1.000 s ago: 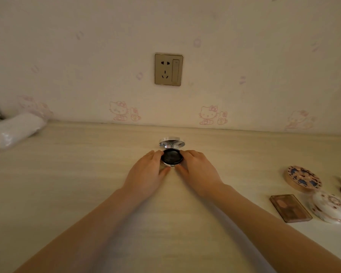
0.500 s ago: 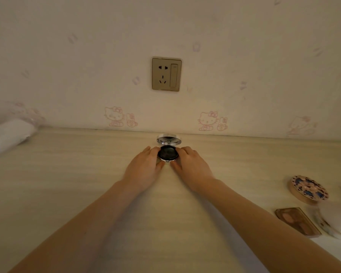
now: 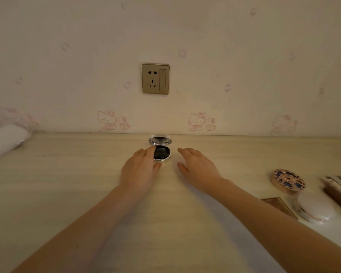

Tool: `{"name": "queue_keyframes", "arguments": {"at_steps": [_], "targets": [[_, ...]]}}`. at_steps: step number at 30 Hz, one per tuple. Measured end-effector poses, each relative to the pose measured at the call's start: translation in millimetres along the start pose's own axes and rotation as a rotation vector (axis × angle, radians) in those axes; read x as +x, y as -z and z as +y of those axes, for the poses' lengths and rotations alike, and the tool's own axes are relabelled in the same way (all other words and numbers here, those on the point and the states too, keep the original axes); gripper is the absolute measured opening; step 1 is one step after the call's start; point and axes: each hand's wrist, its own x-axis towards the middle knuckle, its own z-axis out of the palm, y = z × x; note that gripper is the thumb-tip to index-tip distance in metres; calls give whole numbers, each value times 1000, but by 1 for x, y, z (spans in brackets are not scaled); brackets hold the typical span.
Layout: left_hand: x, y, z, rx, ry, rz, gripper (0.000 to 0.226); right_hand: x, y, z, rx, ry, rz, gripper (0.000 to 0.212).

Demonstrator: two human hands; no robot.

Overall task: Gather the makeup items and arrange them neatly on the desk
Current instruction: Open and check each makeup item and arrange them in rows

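Note:
A small round compact (image 3: 162, 151) stands open near the back of the desk (image 3: 67, 184), its mirrored lid (image 3: 159, 139) tilted up towards the wall. My left hand (image 3: 140, 170) touches the compact's left side with relaxed fingers. Apart from it, a short way to the right, my right hand (image 3: 197, 168) hovers with loose fingers and holds nothing. At the right edge lie a round patterned case (image 3: 287, 181), a white round compact (image 3: 314, 207), a brown flat palette (image 3: 280, 205) and some brown tube-shaped items (image 3: 339, 191).
A wall with cartoon-cat wallpaper and a socket plate (image 3: 155, 78) rises right behind the desk. A white plastic-wrapped bundle (image 3: 6, 139) lies at the far left.
My right hand has let go of the open compact and drawn back to the right. The compact was slid a little towards the wall beforehand. My left hand stays against it.

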Motion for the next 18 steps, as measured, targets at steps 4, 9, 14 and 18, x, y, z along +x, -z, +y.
{"name": "queue_keyframes", "arguments": {"at_steps": [4, 9, 14, 18], "targets": [[-13, 4, 35, -34, -58, 3, 38, -36, 20, 24, -36, -4, 44, 47], [-27, -8, 86, -160, -113, -85, 36, -83, 51, 61, -69, -88, 55, 46], [-36, -27, 143, -287, -152, -179, 35, -124, 80, 104, -93, -211, 57, 45], [-36, -39, 191, -402, -190, -231, 36, -149, 103, 139, -79, -340, 46, 40]]}}
